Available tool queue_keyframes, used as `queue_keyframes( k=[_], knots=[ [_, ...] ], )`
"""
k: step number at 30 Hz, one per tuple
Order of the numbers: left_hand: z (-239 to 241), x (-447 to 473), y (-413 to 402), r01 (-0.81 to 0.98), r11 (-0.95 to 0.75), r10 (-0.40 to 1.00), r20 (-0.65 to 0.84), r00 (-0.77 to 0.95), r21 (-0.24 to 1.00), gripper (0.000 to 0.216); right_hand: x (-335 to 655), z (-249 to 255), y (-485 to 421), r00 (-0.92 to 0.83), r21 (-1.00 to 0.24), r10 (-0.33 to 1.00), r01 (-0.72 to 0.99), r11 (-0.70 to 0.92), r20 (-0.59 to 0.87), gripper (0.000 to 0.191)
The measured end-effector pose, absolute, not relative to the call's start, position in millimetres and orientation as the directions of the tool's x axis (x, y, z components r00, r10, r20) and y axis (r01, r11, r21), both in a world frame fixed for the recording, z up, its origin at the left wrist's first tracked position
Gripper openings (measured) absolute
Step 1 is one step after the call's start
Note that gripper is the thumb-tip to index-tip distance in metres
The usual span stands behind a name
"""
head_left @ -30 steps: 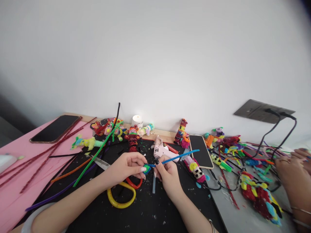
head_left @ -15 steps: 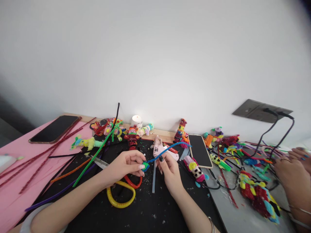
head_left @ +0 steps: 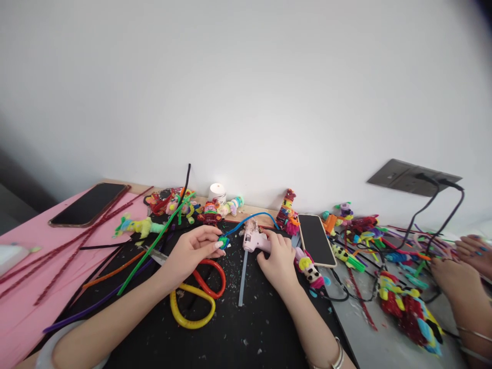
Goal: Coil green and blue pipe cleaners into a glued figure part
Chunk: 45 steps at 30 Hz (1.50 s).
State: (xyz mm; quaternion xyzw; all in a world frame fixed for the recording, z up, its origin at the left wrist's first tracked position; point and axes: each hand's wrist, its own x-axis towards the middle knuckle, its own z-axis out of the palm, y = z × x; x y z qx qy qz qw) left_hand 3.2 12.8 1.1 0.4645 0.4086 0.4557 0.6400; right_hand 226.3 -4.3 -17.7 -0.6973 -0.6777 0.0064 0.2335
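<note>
My left hand (head_left: 192,251) pinches a small green and blue coil (head_left: 223,241) of pipe cleaner between thumb and fingers. A blue pipe cleaner (head_left: 251,218) runs from the coil in an arc over the pink glue gun (head_left: 255,240). My right hand (head_left: 277,259) has its fingers curled over the rear of the glue gun, which lies on the black mat (head_left: 230,328). A clear glue stick (head_left: 242,279) pokes out of the gun toward me. Scissors with yellow and red handles (head_left: 200,300) lie under my left wrist.
Finished pipe-cleaner figures (head_left: 286,212) line the wall. A phone (head_left: 315,239) lies right of the gun, another phone (head_left: 88,203) on the pink sheet at left. Loose pipe cleaners (head_left: 151,246) lie at left. Another person's hands (head_left: 457,271) work at the right among cables (head_left: 442,215).
My right hand let go of the blue pipe cleaner and dropped onto the glue gun. My left hand moved slightly away from me with the coil, and the blue stem now arcs over the gun.
</note>
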Motion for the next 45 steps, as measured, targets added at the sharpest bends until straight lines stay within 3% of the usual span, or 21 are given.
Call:
queue_keyframes(
  k=[4,7,11,15,20,25,45],
  knots=[
    [2.3,2.9,12.3,-0.166,0.056,0.980,-0.023,0.197,0.985,0.032,229.2,-14.0,-3.7,0.083,-0.366,0.948,0.930,0.038,0.307,0.048],
    [2.0,2.8,12.6,-0.137,-0.003,0.988,0.024,0.155,0.991,0.032,231.4,-12.1,-2.1,0.062,-0.499,0.945,0.859,0.113,0.321,0.040],
    [1.0,2.4,13.1,-0.121,-0.039,0.991,0.054,0.119,0.992,0.031,232.7,-11.6,-0.6,0.057,-0.820,0.967,0.545,0.178,0.247,0.026],
    [1.7,1.6,13.2,-0.110,-0.052,0.992,0.064,0.108,0.993,0.028,233.1,-14.5,-1.1,0.017,-0.964,0.984,0.206,0.170,0.178,0.030],
    [1.4,2.9,11.5,-0.100,-0.046,0.990,0.059,0.131,0.994,0.025,230.1,-16.7,-4.7,-0.077,-0.994,0.994,0.065,0.086,0.081,0.034],
    [-0.9,5.8,8.0,-0.096,-0.041,0.983,0.057,0.175,0.995,0.022,226.2,-14.9,-6.8,-0.104,-0.997,0.991,0.006,0.080,0.079,0.034],
    [-1.2,6.4,6.6,-0.088,-0.094,0.979,0.108,0.173,0.992,0.017,224.3,-13.4,-8.0,-0.166,-0.998,0.985,0.045,0.049,0.041,0.039]
  ],
)
